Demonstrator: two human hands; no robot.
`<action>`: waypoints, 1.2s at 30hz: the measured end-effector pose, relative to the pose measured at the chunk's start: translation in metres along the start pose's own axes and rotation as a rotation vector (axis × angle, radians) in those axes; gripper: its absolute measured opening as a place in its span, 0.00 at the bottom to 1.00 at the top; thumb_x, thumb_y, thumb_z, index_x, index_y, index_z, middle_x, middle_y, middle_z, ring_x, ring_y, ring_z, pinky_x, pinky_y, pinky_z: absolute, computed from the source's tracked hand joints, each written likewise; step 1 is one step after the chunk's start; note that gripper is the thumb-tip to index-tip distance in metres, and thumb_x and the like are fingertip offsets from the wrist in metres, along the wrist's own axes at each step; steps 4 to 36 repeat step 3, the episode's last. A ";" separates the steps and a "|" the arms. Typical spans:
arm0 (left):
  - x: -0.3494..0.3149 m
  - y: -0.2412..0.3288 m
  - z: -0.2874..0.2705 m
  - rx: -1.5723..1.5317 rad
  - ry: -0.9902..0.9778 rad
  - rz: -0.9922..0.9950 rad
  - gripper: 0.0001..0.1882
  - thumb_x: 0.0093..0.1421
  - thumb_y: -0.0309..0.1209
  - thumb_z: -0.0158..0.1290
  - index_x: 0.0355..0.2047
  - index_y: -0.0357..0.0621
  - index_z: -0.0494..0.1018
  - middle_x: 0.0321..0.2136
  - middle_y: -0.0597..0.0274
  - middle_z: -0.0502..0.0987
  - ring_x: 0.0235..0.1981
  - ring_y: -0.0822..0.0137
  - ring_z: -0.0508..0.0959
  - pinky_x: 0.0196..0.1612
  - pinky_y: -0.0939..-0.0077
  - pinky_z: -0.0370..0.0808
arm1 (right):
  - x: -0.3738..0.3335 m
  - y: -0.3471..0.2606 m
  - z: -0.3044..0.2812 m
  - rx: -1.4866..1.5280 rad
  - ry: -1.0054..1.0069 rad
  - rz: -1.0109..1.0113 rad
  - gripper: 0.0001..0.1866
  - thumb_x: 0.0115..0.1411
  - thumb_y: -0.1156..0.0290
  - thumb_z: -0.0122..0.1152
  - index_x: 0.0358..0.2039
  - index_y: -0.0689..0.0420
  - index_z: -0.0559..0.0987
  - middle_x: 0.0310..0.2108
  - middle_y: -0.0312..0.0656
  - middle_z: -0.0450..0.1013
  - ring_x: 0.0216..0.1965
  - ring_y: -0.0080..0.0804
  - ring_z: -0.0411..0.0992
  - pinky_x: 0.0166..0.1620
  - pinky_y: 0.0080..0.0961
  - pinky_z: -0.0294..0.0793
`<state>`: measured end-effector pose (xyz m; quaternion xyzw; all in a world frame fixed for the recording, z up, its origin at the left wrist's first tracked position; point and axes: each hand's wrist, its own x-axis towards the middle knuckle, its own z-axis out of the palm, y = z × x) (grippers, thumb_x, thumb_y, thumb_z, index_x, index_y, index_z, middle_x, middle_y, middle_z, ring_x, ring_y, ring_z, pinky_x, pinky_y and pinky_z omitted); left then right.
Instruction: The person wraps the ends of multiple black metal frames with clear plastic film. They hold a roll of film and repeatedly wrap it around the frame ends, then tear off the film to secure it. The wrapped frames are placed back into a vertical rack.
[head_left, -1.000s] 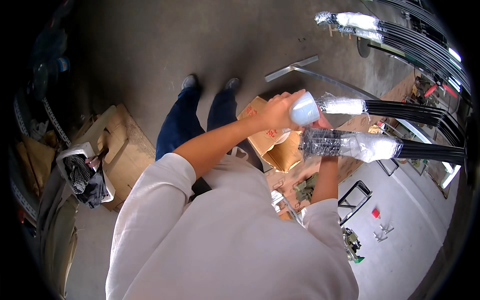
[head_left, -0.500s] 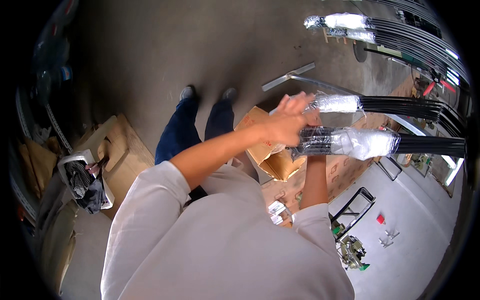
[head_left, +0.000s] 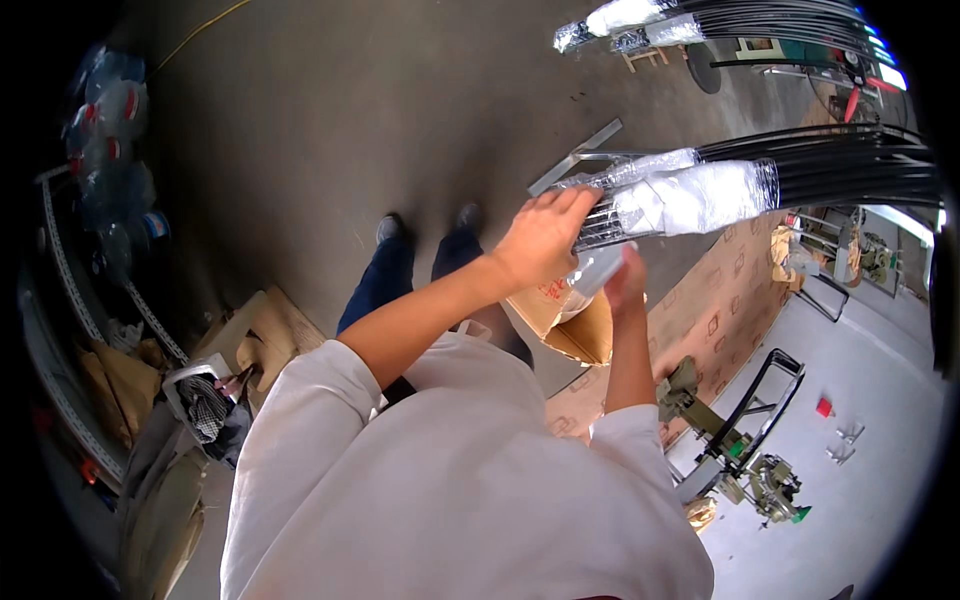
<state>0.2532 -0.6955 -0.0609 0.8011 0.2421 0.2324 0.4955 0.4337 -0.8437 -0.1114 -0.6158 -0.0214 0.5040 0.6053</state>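
Note:
A bundle of thin black rods (head_left: 840, 184) reaches in from the right, its end wrapped in clear plastic film (head_left: 700, 198). My left hand (head_left: 545, 235) is closed over the tip of this bundle, fingers curled on top. Just below it my right hand (head_left: 627, 287), a little blurred, holds a translucent piece of plastic film (head_left: 597, 268) that looks rolled; its far part is hidden by my left hand. Close behind lies a second bundle (head_left: 800, 148) of black rods, wrapped at its end too. Beneath my hands an open cardboard box (head_left: 588, 335) is partly covered.
More film-wrapped rod bundles (head_left: 660, 30) jut in at the upper right. A metal T-shaped foot (head_left: 575, 157) stands on the floor beyond my hands. Green machinery (head_left: 770, 485) is at lower right. Cardboard (head_left: 290, 325) and a white bin with cloth (head_left: 205, 405) sit left, near stacked plastic bottles (head_left: 115, 150).
My hands were together between the two bundles; now the left grips the nearer bundle's end and the right is below it with the film. The bundles appear higher and closer together.

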 end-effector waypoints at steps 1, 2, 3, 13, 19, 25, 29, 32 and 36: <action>0.003 0.000 -0.005 0.013 -0.057 -0.029 0.37 0.36 0.24 0.57 0.50 0.45 0.57 0.46 0.56 0.65 0.46 0.53 0.67 0.48 0.61 0.65 | -0.009 0.005 -0.006 0.129 -0.189 -0.027 0.32 0.48 0.58 0.55 0.51 0.61 0.62 0.48 0.43 0.65 0.50 0.36 0.63 0.55 0.33 0.60; 0.005 0.003 -0.009 -0.021 -0.078 -0.044 0.36 0.38 0.27 0.58 0.51 0.46 0.57 0.46 0.55 0.65 0.47 0.54 0.66 0.49 0.61 0.63 | -0.016 0.017 -0.016 0.263 -0.365 -0.062 0.34 0.48 0.55 0.56 0.52 0.61 0.61 0.50 0.45 0.64 0.51 0.39 0.62 0.56 0.37 0.58; 0.008 0.006 -0.012 -0.054 -0.098 -0.061 0.36 0.40 0.29 0.59 0.51 0.46 0.57 0.46 0.55 0.64 0.49 0.54 0.65 0.51 0.62 0.62 | -0.017 0.024 -0.022 0.283 -0.358 -0.074 0.34 0.48 0.55 0.56 0.52 0.61 0.61 0.50 0.45 0.64 0.51 0.39 0.62 0.56 0.37 0.58; 0.008 0.006 -0.012 -0.054 -0.098 -0.061 0.36 0.40 0.29 0.59 0.51 0.46 0.57 0.46 0.55 0.64 0.49 0.54 0.65 0.51 0.62 0.62 | -0.017 0.024 -0.022 0.283 -0.358 -0.074 0.34 0.48 0.55 0.56 0.52 0.61 0.61 0.50 0.45 0.64 0.51 0.39 0.62 0.56 0.37 0.58; 0.008 0.006 -0.012 -0.054 -0.098 -0.061 0.36 0.40 0.29 0.59 0.51 0.46 0.57 0.46 0.55 0.64 0.49 0.54 0.65 0.51 0.62 0.62 | -0.017 0.024 -0.022 0.283 -0.358 -0.074 0.34 0.48 0.55 0.56 0.52 0.61 0.61 0.50 0.45 0.64 0.51 0.39 0.62 0.56 0.37 0.58; 0.008 0.006 -0.012 -0.054 -0.098 -0.061 0.36 0.40 0.29 0.59 0.51 0.46 0.57 0.46 0.55 0.64 0.49 0.54 0.65 0.51 0.62 0.62 | -0.017 0.024 -0.022 0.283 -0.358 -0.074 0.34 0.48 0.55 0.56 0.52 0.61 0.61 0.50 0.45 0.64 0.51 0.39 0.62 0.56 0.37 0.58; 0.008 0.006 -0.012 -0.054 -0.098 -0.061 0.36 0.40 0.29 0.59 0.51 0.46 0.57 0.46 0.55 0.64 0.49 0.54 0.65 0.51 0.62 0.62 | -0.017 0.024 -0.022 0.283 -0.358 -0.074 0.34 0.48 0.55 0.56 0.52 0.61 0.61 0.50 0.45 0.64 0.51 0.39 0.62 0.56 0.37 0.58; 0.008 0.006 -0.012 -0.054 -0.098 -0.061 0.36 0.40 0.29 0.59 0.51 0.46 0.57 0.46 0.55 0.64 0.49 0.54 0.65 0.51 0.62 0.62 | -0.017 0.024 -0.022 0.283 -0.358 -0.074 0.34 0.48 0.55 0.56 0.52 0.61 0.61 0.50 0.45 0.64 0.51 0.39 0.62 0.56 0.37 0.58; 0.008 0.006 -0.012 -0.054 -0.098 -0.061 0.36 0.40 0.29 0.59 0.51 0.46 0.57 0.46 0.55 0.64 0.49 0.54 0.65 0.51 0.62 0.62 | -0.017 0.024 -0.022 0.283 -0.358 -0.074 0.34 0.48 0.55 0.56 0.52 0.61 0.61 0.50 0.45 0.64 0.51 0.39 0.62 0.56 0.37 0.58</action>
